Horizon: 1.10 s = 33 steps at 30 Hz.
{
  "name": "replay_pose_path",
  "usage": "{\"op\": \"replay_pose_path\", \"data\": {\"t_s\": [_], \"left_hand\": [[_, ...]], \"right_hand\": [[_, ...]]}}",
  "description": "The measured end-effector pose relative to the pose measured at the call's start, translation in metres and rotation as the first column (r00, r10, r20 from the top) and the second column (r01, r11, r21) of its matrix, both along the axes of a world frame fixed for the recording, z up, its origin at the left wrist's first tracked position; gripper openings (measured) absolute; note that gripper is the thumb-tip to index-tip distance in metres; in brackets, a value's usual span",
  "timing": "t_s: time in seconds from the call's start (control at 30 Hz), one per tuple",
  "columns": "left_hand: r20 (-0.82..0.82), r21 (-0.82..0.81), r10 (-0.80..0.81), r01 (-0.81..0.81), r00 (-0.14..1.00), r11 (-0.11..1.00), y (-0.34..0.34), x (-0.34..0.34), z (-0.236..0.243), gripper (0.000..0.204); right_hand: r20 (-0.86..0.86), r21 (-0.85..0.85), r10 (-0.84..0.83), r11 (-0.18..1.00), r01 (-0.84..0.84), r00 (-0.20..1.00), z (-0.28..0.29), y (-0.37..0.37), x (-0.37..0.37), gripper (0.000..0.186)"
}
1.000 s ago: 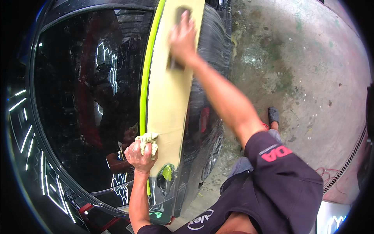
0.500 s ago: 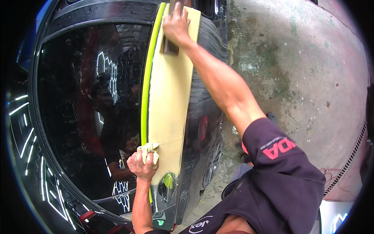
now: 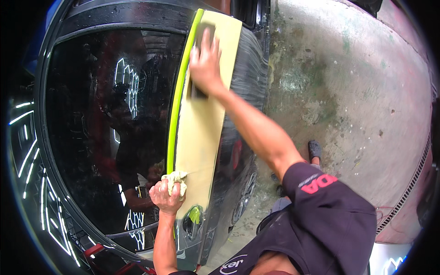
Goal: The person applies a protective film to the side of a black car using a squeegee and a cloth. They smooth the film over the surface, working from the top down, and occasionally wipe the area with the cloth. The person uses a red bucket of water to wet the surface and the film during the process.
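Observation:
My right hand (image 3: 206,64) lies over a long dark sanding block (image 3: 199,93), fingers stretched along its top. The block rests on the upper part of a pale yellow car panel (image 3: 199,142). Some of the block is hidden beneath the hand. At the panel's lower left, my left hand (image 3: 166,198) is closed around a crumpled pale yellow cloth (image 3: 176,178). That cloth touches the panel beside the bright green tape strip (image 3: 176,114), which follows the window edge.
A dark car window (image 3: 105,128) with light reflections spreads left of the panel. Below the panel is an oval recess with a green patch (image 3: 195,214). Stained concrete floor (image 3: 339,101) lies right, with a foot in a dark clog (image 3: 314,148) and a drain grate (image 3: 403,197).
My right hand and the sanding block have slid down the panel toward me. My left hand stays nearly in place with the cloth. The foot in the clog shows more now.

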<state>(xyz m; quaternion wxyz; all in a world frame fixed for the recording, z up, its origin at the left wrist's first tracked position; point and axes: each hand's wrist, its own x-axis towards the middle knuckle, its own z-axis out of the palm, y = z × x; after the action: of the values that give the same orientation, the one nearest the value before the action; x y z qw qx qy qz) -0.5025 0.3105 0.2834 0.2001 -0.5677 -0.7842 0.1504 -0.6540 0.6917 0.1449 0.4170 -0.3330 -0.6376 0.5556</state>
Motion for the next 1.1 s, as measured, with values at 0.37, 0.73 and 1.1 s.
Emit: {"op": "replay_pose_path", "data": {"t_s": [0.37,0.73,1.1], "left_hand": [[-0.011,0.037,-0.041,0.041,0.999,0.998,0.017,-0.007,-0.005,0.037],[-0.025,0.061,-0.058,0.06,0.998,0.996,0.017,-0.005,-0.011,0.039],[-0.029,0.111,-0.083,0.086,0.996,0.99,0.016,-0.005,-0.008,0.043]], "right_hand": [[0.022,0.076,0.054,0.996,-0.055,0.998,-0.01,-0.028,0.028,0.072],[-0.062,-0.129,0.053,0.99,-0.06,0.997,-0.051,0.028,0.04,0.079],[-0.155,-0.189,0.048,0.979,-0.077,0.987,-0.045,0.024,0.065,0.077]]}}
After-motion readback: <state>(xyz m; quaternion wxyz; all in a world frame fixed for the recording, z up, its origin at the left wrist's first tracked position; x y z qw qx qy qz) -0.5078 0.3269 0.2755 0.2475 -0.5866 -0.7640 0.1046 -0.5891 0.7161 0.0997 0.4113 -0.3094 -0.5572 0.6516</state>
